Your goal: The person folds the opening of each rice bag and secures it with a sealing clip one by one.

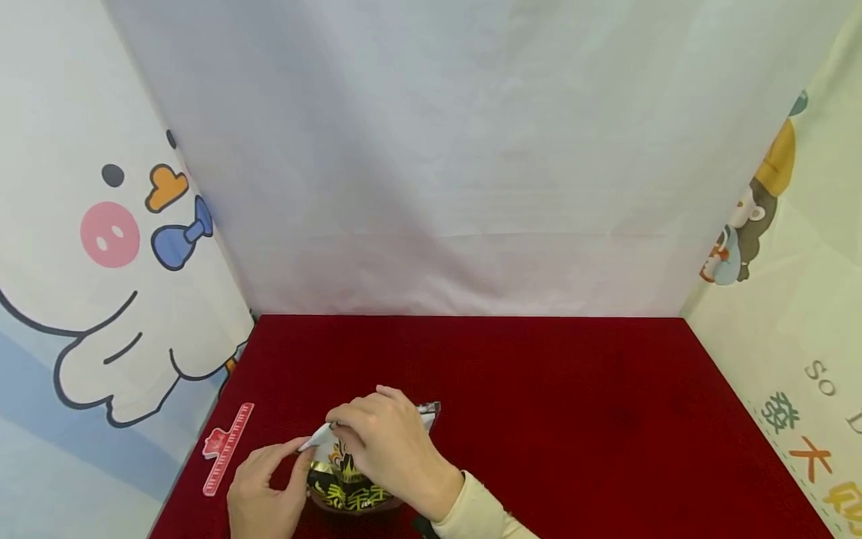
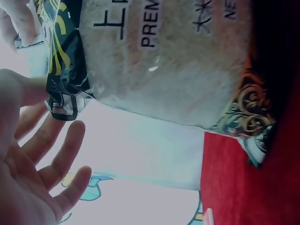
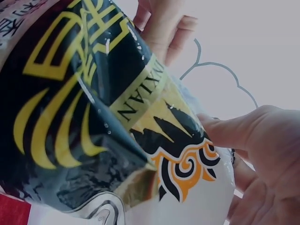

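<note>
A black-and-gold plastic food bag (image 1: 346, 486) stands near the front of the table, its white top flap showing between the hands. In the left wrist view, its clear window reveals pale contents beneath the lettering "PREM". My left hand (image 1: 266, 486) pinches the bag's upper left corner between thumb and index finger, while the other fingers are spread (image 2: 70, 154). My right hand (image 1: 387, 442) reaches over the bag and grips its upper edge; in the right wrist view its thumb (image 3: 225, 131) presses on the printed face and its other fingers lie behind the film.
A red toothed bag clip (image 1: 229, 449) lies on the dark red tabletop (image 1: 539, 419) left of the hands. Printed cloth walls stand on the left (image 1: 67, 187) and right (image 1: 795, 337), with a plain white cloth (image 1: 458, 150) behind the table.
</note>
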`<state>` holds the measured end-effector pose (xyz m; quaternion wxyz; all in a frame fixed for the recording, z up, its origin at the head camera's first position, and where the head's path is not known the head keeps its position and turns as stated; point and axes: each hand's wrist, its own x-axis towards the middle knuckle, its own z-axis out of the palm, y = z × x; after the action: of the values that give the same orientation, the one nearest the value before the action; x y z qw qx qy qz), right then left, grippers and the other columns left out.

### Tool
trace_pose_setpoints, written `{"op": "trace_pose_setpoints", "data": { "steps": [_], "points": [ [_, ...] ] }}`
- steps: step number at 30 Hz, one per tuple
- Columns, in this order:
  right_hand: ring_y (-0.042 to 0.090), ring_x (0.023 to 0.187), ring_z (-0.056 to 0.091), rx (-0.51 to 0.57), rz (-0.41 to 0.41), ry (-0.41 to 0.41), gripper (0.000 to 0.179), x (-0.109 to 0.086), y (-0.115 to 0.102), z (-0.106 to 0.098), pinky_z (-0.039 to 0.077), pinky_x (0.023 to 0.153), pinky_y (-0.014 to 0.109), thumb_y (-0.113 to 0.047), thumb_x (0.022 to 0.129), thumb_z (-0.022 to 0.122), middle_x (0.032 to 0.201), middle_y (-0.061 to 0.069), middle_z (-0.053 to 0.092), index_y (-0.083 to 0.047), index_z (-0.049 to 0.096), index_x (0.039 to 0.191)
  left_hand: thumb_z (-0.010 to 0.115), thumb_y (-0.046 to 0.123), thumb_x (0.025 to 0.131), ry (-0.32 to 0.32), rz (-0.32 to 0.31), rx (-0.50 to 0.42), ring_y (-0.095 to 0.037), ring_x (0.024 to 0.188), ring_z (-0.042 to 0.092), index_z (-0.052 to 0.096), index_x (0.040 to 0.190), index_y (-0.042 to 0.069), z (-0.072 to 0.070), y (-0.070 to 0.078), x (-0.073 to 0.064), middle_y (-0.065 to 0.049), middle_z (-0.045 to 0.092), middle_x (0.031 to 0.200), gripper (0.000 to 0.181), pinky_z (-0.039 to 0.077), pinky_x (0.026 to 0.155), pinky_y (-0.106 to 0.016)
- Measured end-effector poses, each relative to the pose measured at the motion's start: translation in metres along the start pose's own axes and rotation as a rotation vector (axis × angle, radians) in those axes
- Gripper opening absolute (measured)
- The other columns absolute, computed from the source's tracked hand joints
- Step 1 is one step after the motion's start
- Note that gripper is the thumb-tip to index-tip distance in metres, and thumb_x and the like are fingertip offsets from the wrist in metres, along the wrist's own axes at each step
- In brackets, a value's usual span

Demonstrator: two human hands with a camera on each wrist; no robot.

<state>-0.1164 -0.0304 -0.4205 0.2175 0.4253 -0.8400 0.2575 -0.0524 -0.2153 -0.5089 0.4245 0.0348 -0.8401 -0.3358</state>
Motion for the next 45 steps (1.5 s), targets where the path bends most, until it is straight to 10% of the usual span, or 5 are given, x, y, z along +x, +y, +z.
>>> {"op": "trace_pose_setpoints", "data": {
  "steps": [20,45],
  "points": [
    [0.004,0.085,0.075,-0.005,0.005,-0.015,0.013,0.0,0.0,-0.002,0.06,0.095,0.032,-0.016,0.096,0.081,0.099,-0.011,0.082,-0.021,0.085,0.108,0.087,-0.01,0.076,-0.036,0.094,-0.084,-0.019,0.08,0.07,0.081,0.1,0.005,0.015,0.026,0.011,-0.006,0.079,0.09,0.029,0.05,0.08,-0.018],
    [0.001,0.087,0.074,-0.031,-0.022,-0.006,0.013,0.001,-0.004,0.002,0.058,0.089,0.026,-0.016,0.093,0.084,0.098,-0.013,0.081,-0.022,0.084,0.105,0.085,-0.015,0.075,-0.025,0.084,-0.156,0.013,0.088,0.063,0.078,0.096,0.003,0.017,0.018,0.005,-0.009,0.078,0.088,0.028,0.05,0.076,-0.008]
  ]
}}
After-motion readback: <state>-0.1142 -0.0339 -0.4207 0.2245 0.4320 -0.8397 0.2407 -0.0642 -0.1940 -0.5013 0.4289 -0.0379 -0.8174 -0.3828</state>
